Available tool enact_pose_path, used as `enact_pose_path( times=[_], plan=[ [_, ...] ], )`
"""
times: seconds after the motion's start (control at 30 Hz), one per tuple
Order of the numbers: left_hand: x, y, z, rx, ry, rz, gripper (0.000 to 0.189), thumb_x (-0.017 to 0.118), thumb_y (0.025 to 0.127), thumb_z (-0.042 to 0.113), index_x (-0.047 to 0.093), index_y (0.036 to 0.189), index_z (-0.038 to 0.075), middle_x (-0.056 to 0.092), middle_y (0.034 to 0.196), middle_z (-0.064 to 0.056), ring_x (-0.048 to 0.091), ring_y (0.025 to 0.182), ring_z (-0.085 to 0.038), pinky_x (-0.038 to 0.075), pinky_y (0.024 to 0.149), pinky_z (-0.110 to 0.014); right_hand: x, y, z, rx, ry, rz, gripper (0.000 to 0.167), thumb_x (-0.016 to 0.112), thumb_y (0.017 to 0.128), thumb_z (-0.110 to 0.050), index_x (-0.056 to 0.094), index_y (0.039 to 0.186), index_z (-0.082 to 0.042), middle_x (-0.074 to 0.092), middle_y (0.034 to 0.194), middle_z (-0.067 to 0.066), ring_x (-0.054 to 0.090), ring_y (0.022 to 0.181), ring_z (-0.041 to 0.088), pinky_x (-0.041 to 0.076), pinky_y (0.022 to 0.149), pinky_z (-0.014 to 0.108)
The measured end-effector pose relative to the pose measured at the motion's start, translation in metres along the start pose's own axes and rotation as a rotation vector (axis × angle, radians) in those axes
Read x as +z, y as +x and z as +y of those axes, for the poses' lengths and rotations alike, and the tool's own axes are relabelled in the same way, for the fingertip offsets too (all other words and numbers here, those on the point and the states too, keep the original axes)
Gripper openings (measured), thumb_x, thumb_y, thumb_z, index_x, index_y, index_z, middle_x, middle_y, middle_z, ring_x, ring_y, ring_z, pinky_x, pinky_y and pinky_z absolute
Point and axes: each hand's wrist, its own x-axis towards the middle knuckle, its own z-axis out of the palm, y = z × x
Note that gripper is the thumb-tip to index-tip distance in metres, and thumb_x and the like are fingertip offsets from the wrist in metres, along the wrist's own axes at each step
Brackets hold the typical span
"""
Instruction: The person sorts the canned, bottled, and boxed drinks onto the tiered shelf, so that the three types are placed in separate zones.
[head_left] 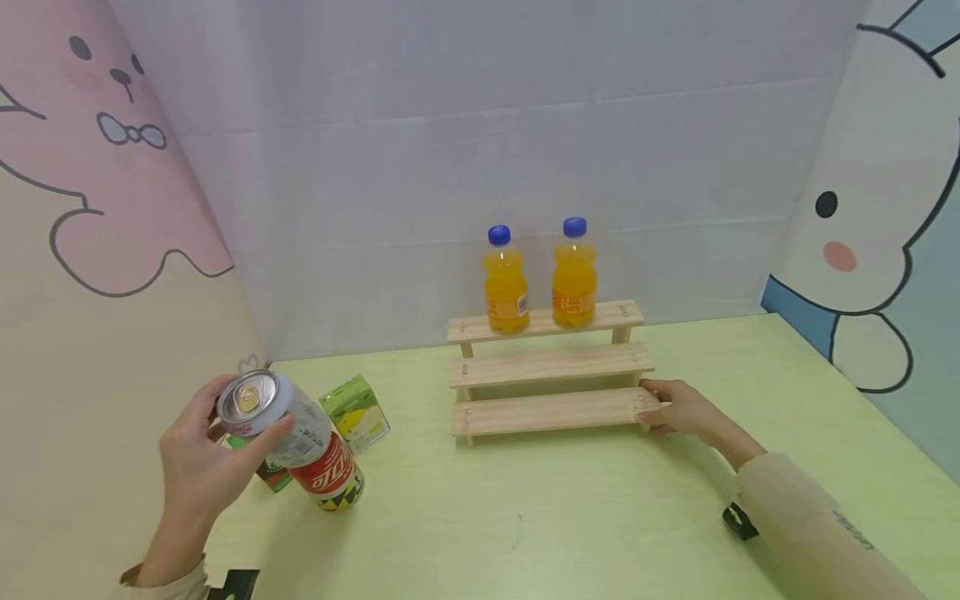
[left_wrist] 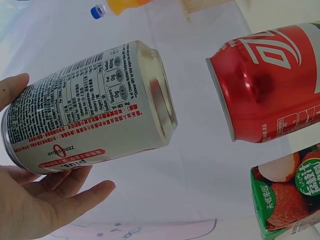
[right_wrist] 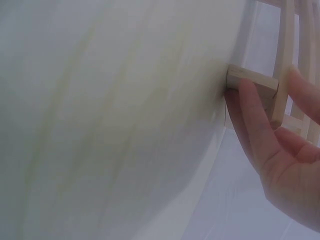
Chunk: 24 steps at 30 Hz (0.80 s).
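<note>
My left hand grips a white drink can by its upper end, thumb on one side and fingers on the other. A red drink can stands on the table below it; the left wrist view shows a gap between the two cans. My right hand holds the right end of the lowest board of a three-step wooden rack. In the right wrist view its fingers lie against the rack's leg, with the thumb on the board's other side.
Two orange drink bottles with blue caps stand on the rack's top step. Beside the red can are a green juice carton and a lychee juice carton, partly hidden in the head view. A pale curtain hangs behind the table.
</note>
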Motion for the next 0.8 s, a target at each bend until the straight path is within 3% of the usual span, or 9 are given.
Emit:
enact_pose_path(
  times=[0.17, 0.23, 0.4, 0.5, 0.8],
  plan=[
    [0.005, 0.002, 0.004, 0.034, -0.037, -0.018, 0.066, 0.081, 0.057, -0.006, 0.054, 0.118, -0.003, 0.050, 0.098, 0.026, 0.049, 0.090, 0.005, 0.039, 0.070, -0.003, 0.000, 0.000, 0.000, -0.007, 0.007, -0.003, 0.067, 0.060, 0.085, 0.000, 0.018, 0.134, 0.019, 0.032, 0.124, 0.044, 0.059, 0.091, 0.028, 0.053, 0.072, 0.039],
    [0.008, 0.003, 0.004, 0.052, -0.055, -0.020, 0.067, 0.080, 0.056, -0.008, 0.054, 0.118, -0.004, 0.055, 0.103, 0.018, 0.049, 0.091, 0.005, 0.040, 0.071, -0.003, -0.001, 0.000, 0.000, -0.004, -0.004, -0.006, 0.068, 0.060, 0.085, -0.002, 0.018, 0.134, 0.019, 0.031, 0.125, 0.044, 0.059, 0.091, 0.028, 0.053, 0.072, 0.039],
    [0.014, 0.003, 0.004, 0.075, -0.092, -0.027, 0.070, 0.080, 0.055, -0.009, 0.054, 0.119, -0.005, 0.055, 0.105, 0.014, 0.050, 0.092, 0.004, 0.040, 0.070, -0.003, -0.002, 0.001, 0.000, 0.003, -0.029, -0.012, 0.068, 0.061, 0.085, -0.004, 0.020, 0.134, 0.018, 0.032, 0.126, 0.043, 0.058, 0.092, 0.028, 0.053, 0.072, 0.039],
    [0.018, 0.003, 0.007, 0.077, -0.099, -0.044, 0.069, 0.081, 0.055, -0.008, 0.054, 0.118, -0.003, 0.052, 0.099, 0.021, 0.051, 0.090, 0.002, 0.041, 0.069, -0.004, -0.002, 0.002, 0.001, -0.001, -0.024, -0.013, 0.067, 0.061, 0.085, -0.003, 0.020, 0.134, 0.018, 0.033, 0.125, 0.042, 0.058, 0.092, 0.028, 0.053, 0.071, 0.038],
    [0.030, 0.003, 0.016, 0.105, -0.121, -0.105, 0.064, 0.081, 0.056, -0.007, 0.056, 0.114, -0.001, 0.058, 0.097, 0.005, 0.052, 0.088, -0.001, 0.045, 0.068, -0.008, -0.002, 0.003, 0.002, -0.016, 0.000, -0.015, 0.067, 0.060, 0.085, -0.002, 0.020, 0.134, 0.019, 0.034, 0.124, 0.043, 0.059, 0.090, 0.028, 0.053, 0.071, 0.038]
  ],
)
